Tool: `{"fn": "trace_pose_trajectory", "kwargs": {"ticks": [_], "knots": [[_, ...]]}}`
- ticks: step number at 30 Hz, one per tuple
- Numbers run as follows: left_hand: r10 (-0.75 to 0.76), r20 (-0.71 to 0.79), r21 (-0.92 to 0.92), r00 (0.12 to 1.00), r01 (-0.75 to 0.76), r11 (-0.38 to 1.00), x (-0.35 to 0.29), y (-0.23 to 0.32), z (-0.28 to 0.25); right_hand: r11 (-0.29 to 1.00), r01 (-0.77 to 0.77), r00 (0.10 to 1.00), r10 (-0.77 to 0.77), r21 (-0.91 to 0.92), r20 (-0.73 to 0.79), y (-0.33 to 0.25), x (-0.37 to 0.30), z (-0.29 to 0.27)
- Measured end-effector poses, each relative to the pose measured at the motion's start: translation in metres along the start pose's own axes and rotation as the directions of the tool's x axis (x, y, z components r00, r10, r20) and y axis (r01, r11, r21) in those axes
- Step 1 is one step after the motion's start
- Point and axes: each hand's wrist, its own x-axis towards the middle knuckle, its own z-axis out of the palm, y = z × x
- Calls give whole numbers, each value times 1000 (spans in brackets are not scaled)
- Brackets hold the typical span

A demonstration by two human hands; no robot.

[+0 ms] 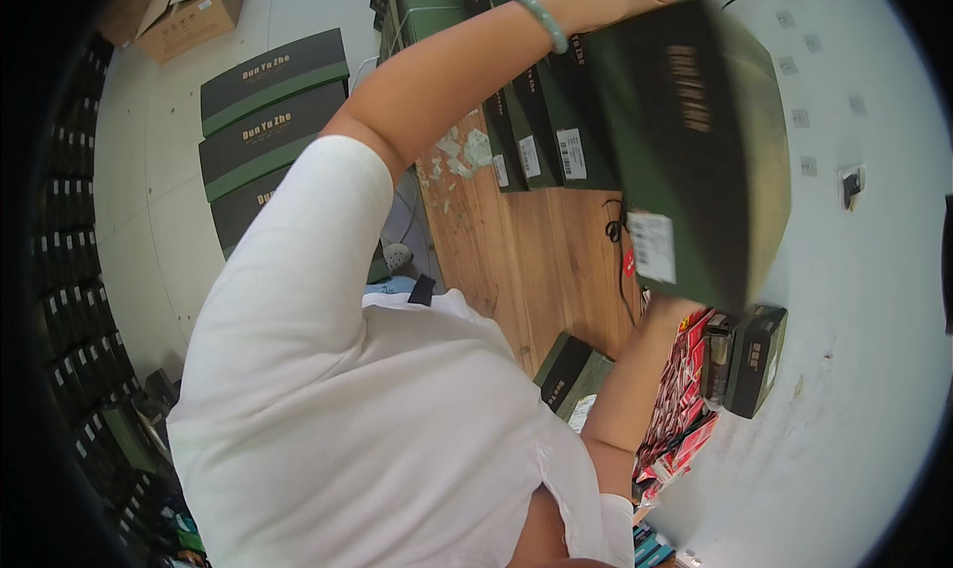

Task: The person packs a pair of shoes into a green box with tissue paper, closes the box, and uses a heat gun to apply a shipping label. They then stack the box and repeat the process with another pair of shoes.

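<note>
A large dark green and black cardboard box [685, 141] with a white label is held tilted above the wooden table [536, 260]; its right edge is smeared by motion. My left hand [627, 0], below a pale green bangle [541, 22], grips the box's far end, with its fingertips hidden. My right hand [677, 306] is at the near end of the same box, its fingers out of sight behind it. Close to the left of the held box, similar labelled boxes [536, 121] stand in a row on the table.
Pale green scraps [462, 156] and a black cord [623, 270] lie on the table. A smaller box [576, 374] is by my right forearm, near red packets [685, 379] and another box [756, 361]. More boxes [273, 76] are on the floor at left; a white wall [864, 300] bounds the right.
</note>
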Motion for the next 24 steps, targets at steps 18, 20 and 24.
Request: {"fn": "trace_pose_trajectory", "kwargs": {"ticks": [18,20,24], "knots": [[84,-808,440,584,501,745,-27,-66,-45,988,73,983,-93,-133,-157,62,68,81],[72,-840,350,538,435,830,-27,-33,-11,976,115,979,-143,-185,-147,55,64,73],[522,-634,762,570,349,545,-49,-59,-27,971,199,976,-208,-131,-62,58,22,61]]}}
